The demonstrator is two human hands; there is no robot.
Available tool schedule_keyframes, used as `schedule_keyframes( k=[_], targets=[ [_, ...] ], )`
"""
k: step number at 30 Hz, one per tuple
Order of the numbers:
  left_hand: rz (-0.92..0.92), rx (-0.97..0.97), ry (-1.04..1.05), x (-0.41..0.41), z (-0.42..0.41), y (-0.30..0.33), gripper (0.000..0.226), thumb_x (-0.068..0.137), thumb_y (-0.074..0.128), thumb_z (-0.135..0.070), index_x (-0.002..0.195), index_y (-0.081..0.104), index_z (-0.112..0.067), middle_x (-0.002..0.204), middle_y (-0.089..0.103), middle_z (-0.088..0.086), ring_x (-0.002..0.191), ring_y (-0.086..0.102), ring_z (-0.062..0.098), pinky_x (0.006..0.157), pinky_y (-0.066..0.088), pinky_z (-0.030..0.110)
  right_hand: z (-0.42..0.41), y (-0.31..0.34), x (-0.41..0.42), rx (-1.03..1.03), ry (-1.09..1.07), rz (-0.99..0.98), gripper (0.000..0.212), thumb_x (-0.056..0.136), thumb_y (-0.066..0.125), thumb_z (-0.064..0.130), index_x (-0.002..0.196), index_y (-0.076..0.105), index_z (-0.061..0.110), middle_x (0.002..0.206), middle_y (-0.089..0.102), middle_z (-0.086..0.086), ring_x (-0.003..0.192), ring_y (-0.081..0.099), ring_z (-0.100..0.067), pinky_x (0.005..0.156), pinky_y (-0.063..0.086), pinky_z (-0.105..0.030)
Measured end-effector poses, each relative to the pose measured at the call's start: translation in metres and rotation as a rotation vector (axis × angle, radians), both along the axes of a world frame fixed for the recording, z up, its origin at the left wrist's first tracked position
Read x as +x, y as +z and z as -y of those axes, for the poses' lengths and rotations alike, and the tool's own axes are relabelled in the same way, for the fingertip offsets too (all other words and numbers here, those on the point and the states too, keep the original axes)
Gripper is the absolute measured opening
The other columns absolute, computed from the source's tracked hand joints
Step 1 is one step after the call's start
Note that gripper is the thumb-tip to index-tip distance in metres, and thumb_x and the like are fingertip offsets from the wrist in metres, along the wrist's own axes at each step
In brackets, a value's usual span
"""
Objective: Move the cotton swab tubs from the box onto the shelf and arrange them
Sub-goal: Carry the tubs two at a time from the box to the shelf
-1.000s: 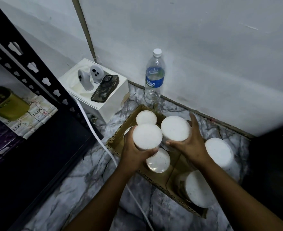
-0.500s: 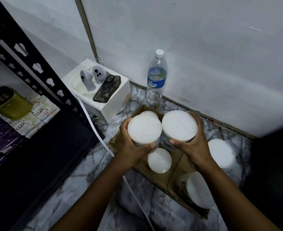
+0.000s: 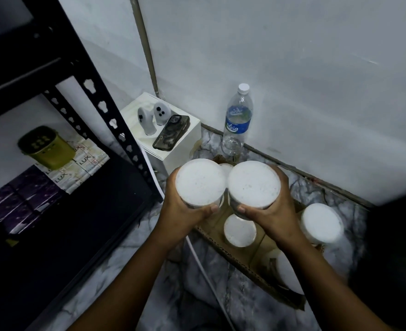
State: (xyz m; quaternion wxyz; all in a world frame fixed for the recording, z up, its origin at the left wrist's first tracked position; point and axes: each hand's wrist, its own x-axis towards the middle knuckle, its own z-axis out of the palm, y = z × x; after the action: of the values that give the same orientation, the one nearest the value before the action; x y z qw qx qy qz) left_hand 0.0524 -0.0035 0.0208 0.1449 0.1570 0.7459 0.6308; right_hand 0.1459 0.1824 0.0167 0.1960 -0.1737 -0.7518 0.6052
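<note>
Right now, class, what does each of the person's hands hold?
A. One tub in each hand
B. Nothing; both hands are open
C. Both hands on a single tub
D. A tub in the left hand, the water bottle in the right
A: the left hand grips one tub and the right hand grips another tub, side by side above the box.

held tubs (image 3: 200, 183) (image 3: 254, 184): white-lidded, upright, touching | cardboard box (image 3: 242, 260): more tubs (image 3: 240, 230)
</note>
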Motion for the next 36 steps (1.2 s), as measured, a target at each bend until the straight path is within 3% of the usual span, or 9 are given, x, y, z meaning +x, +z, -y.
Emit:
schedule_keyframes(
  k=[5,8,16,19,24,27,31,33,36],
  targets=[
    [-0.024,-0.014,0.043,0.004,0.017,0.018,0.101,0.049,0.085,-0.043,0.134,0.031,-0.032,0.135,0.046,-0.01,0.125,0.047,0.006,0.1,0.049,0.041,0.017,0.019,0.0,0.021,0.013,-0.008,0.096,0.042,0.084,0.047,0.125,0.034,0.048,0.131,0.048,0.014,0.123,0.046,0.001,0.095,0.041,-0.016],
    [-0.03,-0.005,0.054,0.009,0.027,0.027,0.103,0.049,0.084,-0.046,0.136,0.031,-0.03,0.135,0.045,-0.009,0.126,0.046,0.007,0.101,0.048,0.04,0.025,0.029,0.002,0.036,0.01,-0.004,0.098,0.043,0.084,0.049,0.127,0.035,0.045,0.13,0.049,0.016,0.122,0.047,-0.001,0.094,0.042,-0.018],
    [-0.044,0.065,0.067,0.023,0.042,0.057,0.088,0.051,0.085,-0.037,0.125,0.036,-0.039,0.126,0.047,-0.02,0.116,0.048,-0.01,0.084,0.046,0.008,0.042,0.055,0.01,0.058,0.014,-0.033,0.105,0.043,0.084,0.05,0.134,0.035,0.031,0.131,0.049,0.014,0.122,0.048,-0.002,0.094,0.043,-0.018],
    [-0.06,0.086,0.074,0.028,0.049,0.068,0.085,0.055,0.085,-0.024,0.124,0.037,-0.035,0.124,0.048,-0.019,0.113,0.05,-0.012,0.083,0.047,0.009,0.048,0.069,0.012,0.047,0.026,-0.06,0.103,0.044,0.084,0.048,0.133,0.036,0.03,0.133,0.049,0.01,0.123,0.048,-0.003,0.095,0.044,-0.016],
    [-0.085,0.08,0.102,0.039,0.063,0.095,0.096,0.051,0.085,-0.041,0.132,0.034,-0.034,0.13,0.047,-0.016,0.119,0.049,-0.003,0.088,0.05,0.016,0.061,0.097,0.018,0.035,0.068,-0.084,0.1,0.044,0.084,0.047,0.13,0.034,0.036,0.13,0.047,0.015,0.119,0.045,0.008,0.09,0.041,-0.005],
    [-0.116,0.086,0.133,0.048,0.073,0.116,0.094,0.052,0.086,-0.034,0.13,0.035,-0.031,0.127,0.048,-0.017,0.114,0.05,-0.011,0.083,0.049,0.011,0.069,0.115,0.022,0.042,0.083,-0.103,0.101,0.044,0.082,0.048,0.131,0.034,0.032,0.128,0.044,0.02,0.117,0.043,0.013,0.089,0.038,-0.001],
    [-0.138,0.09,0.157,0.06,0.091,0.14,0.09,0.05,0.084,-0.04,0.126,0.036,-0.036,0.128,0.048,-0.018,0.115,0.05,-0.01,0.083,0.049,0.011,0.082,0.139,0.029,0.049,0.112,-0.137,0.101,0.045,0.083,0.048,0.133,0.035,0.03,0.13,0.046,0.012,0.12,0.046,0.003,0.091,0.042,-0.006],
    [-0.153,0.079,0.174,0.068,0.101,0.152,0.09,0.05,0.084,-0.042,0.126,0.036,-0.039,0.127,0.048,-0.018,0.115,0.049,-0.01,0.083,0.049,0.011,0.09,0.152,0.033,0.06,0.127,-0.162,0.098,0.046,0.084,0.048,0.13,0.036,0.036,0.131,0.047,0.01,0.122,0.046,-0.003,0.096,0.044,-0.014],
    [-0.187,0.072,0.205,0.078,0.116,0.169,0.09,0.05,0.086,-0.038,0.125,0.037,-0.037,0.126,0.048,-0.018,0.113,0.049,-0.013,0.082,0.045,0.006,0.103,0.172,0.039,0.072,0.154,-0.186,0.092,0.045,0.084,0.049,0.123,0.035,0.048,0.129,0.047,0.018,0.121,0.046,0.002,0.094,0.043,-0.011]
  ],
)
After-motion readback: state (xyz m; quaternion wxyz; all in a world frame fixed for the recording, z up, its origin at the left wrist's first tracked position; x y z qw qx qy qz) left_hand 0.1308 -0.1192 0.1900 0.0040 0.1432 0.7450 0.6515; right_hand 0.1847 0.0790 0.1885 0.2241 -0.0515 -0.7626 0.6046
